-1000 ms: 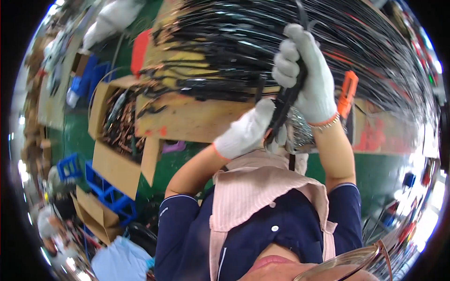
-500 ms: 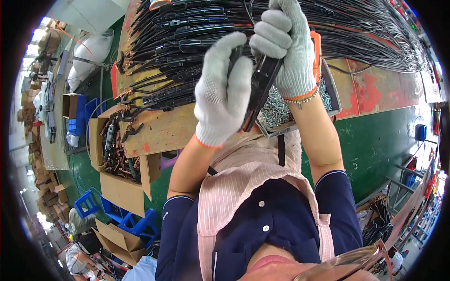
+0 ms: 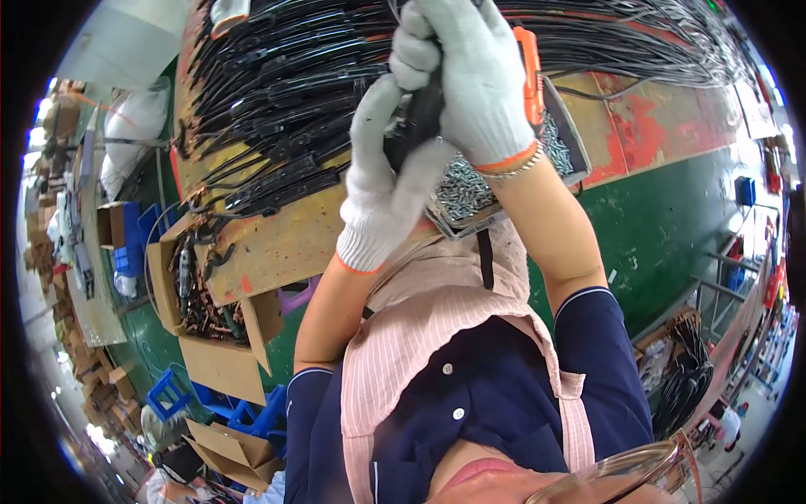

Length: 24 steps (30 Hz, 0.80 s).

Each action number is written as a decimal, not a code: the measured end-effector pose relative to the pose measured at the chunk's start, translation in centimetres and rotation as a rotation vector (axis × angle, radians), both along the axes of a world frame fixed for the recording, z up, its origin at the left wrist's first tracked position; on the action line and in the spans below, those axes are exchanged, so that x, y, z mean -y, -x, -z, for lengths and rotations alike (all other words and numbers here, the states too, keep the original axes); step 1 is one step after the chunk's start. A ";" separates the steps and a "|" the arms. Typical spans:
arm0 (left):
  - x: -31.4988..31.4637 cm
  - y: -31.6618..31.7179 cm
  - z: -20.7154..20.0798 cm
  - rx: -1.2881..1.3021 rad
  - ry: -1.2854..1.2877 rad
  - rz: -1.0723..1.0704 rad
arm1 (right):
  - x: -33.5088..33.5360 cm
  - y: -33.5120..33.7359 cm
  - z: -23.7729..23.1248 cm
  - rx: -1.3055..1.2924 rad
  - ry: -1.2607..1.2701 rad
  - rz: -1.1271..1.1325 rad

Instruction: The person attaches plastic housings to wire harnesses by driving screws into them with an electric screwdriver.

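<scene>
Both my hands wear white knitted gloves with orange cuffs. A long black plastic housing [image 3: 424,113] is between them, blurred and partly covered by my fingers. My right hand [image 3: 470,71] is closed round its upper part, beside a cable. Lower down, my left hand [image 3: 382,172] curls its thumb and fingers about the same housing. Whether a smaller black piece is still in the left fingers is hidden. Under my right wrist stands a grey tray [image 3: 573,178] of small silvery screws [image 3: 466,189]. An orange-and-black tool [image 3: 530,71] shows just right of my right hand.
Rows of black housings with cables [image 3: 285,92] cover the worn yellow-and-red table [image 3: 273,239]. Bundled cable ends [image 3: 672,59] spread to the right. An open carton [image 3: 222,361] with copper-coloured pieces stands left. At the far left edge is another white glove [image 3: 228,13].
My left hand has come up against the black housing, and my hands are closer together. The right hand has turned, its back now showing. The whole view has shifted slightly.
</scene>
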<state>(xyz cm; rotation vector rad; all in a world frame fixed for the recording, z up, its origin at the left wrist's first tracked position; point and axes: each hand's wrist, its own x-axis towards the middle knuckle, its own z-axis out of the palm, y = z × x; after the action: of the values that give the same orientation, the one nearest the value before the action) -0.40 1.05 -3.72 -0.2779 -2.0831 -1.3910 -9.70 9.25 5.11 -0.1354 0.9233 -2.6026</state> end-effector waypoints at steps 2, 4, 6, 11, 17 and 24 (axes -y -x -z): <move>-1.3 0.1 0.9 0.231 -0.260 0.167 | 0.2 0.6 0.1 -0.067 -0.176 0.046; -1.5 0.2 1.1 0.381 -0.344 0.207 | -0.6 1.1 1.1 -0.296 -0.476 0.071; -1.3 0.4 0.2 0.681 -0.618 0.158 | -1.4 -0.6 0.3 -0.601 -1.076 0.308; 0.9 -0.6 0.9 0.711 -1.200 0.223 | -11.0 0.7 6.8 -1.030 -1.719 0.793; -0.7 0.1 2.7 0.583 -1.400 0.033 | -12.3 1.2 10.2 -0.437 -2.004 0.277; -0.3 -1.4 3.4 0.662 -1.305 0.139 | -15.8 2.7 11.5 -0.176 -0.581 0.313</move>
<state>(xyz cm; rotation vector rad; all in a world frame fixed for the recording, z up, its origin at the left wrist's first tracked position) 1.00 1.36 -7.17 0.6605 -1.1072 -2.8244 -12.38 25.06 -6.35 -0.0662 1.8485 -2.4894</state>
